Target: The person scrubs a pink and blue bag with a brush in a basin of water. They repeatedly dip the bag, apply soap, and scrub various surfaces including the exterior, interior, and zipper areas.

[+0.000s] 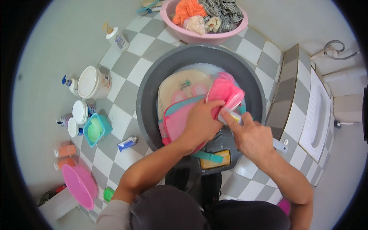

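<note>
A cream, pink and teal backpack [182,116] lies in soapy water [204,68] inside a round grey tub [145,100]. My left hand [201,120] grips a bunched wet pink part [222,90] of it, lifted at the tub's right side. In my right hand [250,135] is what looks like a scrubbing brush [280,145] with a pale handle; its clear and yellow head touches or nearly touches the pink fabric beside my left fingers. Any bristles are hidden. A teal strap [209,157] hangs across a yellow soap bar [212,165] in the tub's front recess.
Beyond the tub stands a pink basin [169,23] of clothes. Along the left wall are a pump bottle [118,40], white buckets [90,82], a teal basket [107,126] and a tube [127,143]. A squat toilet [314,115] lies to the right.
</note>
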Motion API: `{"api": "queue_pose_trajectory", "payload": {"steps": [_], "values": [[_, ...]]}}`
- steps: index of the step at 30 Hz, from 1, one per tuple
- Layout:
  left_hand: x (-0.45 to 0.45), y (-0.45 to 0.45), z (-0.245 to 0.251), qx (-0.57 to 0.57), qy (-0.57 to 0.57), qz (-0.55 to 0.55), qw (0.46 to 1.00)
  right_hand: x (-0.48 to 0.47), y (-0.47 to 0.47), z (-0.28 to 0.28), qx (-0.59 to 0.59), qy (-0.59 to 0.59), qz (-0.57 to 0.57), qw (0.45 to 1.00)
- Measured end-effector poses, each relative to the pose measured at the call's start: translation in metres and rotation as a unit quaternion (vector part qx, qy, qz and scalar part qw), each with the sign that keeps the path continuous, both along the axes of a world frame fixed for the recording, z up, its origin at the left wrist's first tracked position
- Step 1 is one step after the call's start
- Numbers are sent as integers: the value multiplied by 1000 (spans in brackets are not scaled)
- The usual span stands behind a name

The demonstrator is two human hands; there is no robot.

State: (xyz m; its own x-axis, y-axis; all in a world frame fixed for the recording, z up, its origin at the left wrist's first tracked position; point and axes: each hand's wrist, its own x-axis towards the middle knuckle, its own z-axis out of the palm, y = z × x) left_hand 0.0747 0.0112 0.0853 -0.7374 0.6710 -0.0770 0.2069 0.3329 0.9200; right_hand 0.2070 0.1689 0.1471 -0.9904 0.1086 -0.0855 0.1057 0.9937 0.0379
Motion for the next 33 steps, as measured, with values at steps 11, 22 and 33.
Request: {"api": "queue_pose_trajectory", "payload": {"steps": [11,22,33], "values": [[-6,6,1,-37,18,-28,999,-12,50,-15,30,39,-115,992],[-91,1,30,68,-370,-83,923,-37,-9,-4,-551,169,-334,746],[-170,12,32,37,-515,-222,827,-100,26,-19,-527,117,-399,741]]}}
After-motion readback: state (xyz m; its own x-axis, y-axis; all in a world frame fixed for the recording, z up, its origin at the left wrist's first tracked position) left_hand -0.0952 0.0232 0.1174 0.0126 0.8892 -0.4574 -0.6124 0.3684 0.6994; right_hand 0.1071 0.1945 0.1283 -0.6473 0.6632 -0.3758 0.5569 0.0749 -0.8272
